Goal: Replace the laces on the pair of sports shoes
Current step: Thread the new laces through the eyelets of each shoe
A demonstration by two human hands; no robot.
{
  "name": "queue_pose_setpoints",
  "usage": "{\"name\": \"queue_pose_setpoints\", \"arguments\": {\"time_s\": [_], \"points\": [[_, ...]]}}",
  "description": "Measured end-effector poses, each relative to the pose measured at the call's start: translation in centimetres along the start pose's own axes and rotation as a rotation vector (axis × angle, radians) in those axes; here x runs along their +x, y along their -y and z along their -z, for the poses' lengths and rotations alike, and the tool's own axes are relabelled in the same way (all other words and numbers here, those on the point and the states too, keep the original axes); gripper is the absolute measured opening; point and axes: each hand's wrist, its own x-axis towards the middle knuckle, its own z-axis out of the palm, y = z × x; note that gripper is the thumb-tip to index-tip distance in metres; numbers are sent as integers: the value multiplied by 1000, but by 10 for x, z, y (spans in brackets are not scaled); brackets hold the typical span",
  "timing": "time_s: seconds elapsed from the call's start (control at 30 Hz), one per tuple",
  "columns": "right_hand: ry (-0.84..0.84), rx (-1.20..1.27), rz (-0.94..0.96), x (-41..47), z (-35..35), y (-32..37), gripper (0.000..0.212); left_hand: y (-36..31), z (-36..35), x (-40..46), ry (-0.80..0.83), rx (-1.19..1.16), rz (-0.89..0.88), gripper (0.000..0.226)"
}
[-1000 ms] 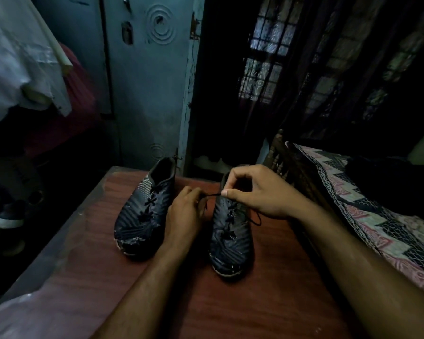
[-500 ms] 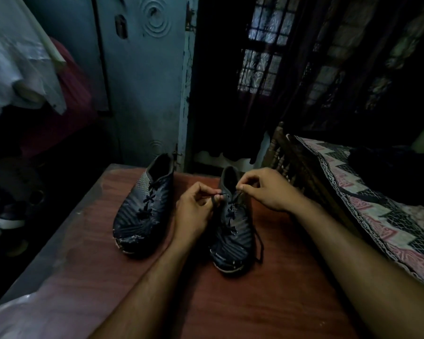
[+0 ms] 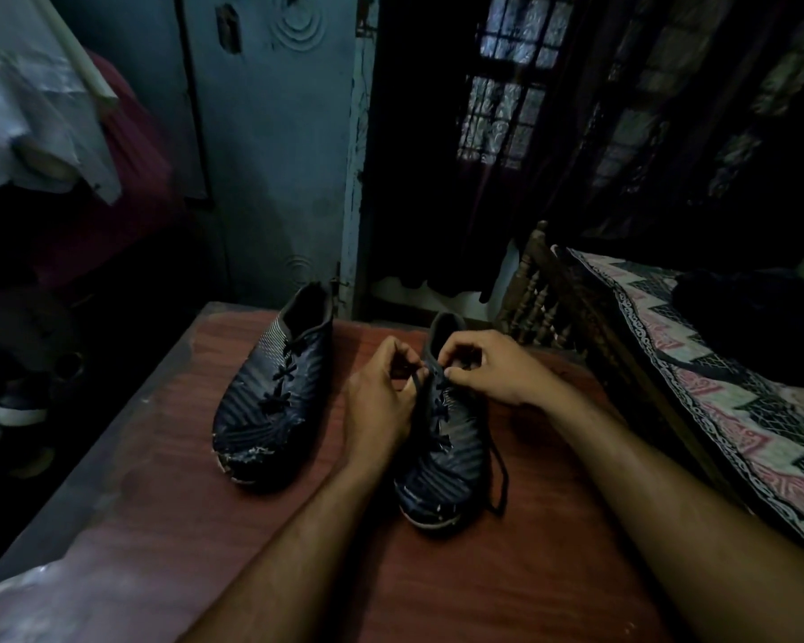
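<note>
- My left hand (image 3: 381, 401) has its grip pinched on the lace (image 3: 419, 387) at the top of the right-hand shoe (image 3: 446, 438), which sits on the counter (image 3: 507, 587).
- My right hand (image 3: 488, 368) pinches the lace just opposite, over the collar.
- To do this well, I'd keep both ends evenly taut.
- The loose end (image 3: 500, 480) trails beside the sole; I'd mind it.
- The other shoe (image 3: 275, 401) stands laced, just beside.

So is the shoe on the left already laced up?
Laced: the left shoe shows lace crossings up its front. Whether its ends are tied, cannot tell; too dark.
</note>
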Motion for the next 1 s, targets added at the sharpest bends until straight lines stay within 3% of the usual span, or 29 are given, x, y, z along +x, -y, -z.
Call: {"name": "queue_pose_setpoints", "arguments": {"time_s": [0.53,0.77,1.0], "points": [[-96,181,15,-4,-15,-7,13,11,2,6,128,8,-67,27],[-90,116,57,-2,-19,-9,3,14,10,12,219,25,-68,23],[-165,105,28,-2,-26,-13,10,15,10,13,250,19,-70,31]]}}
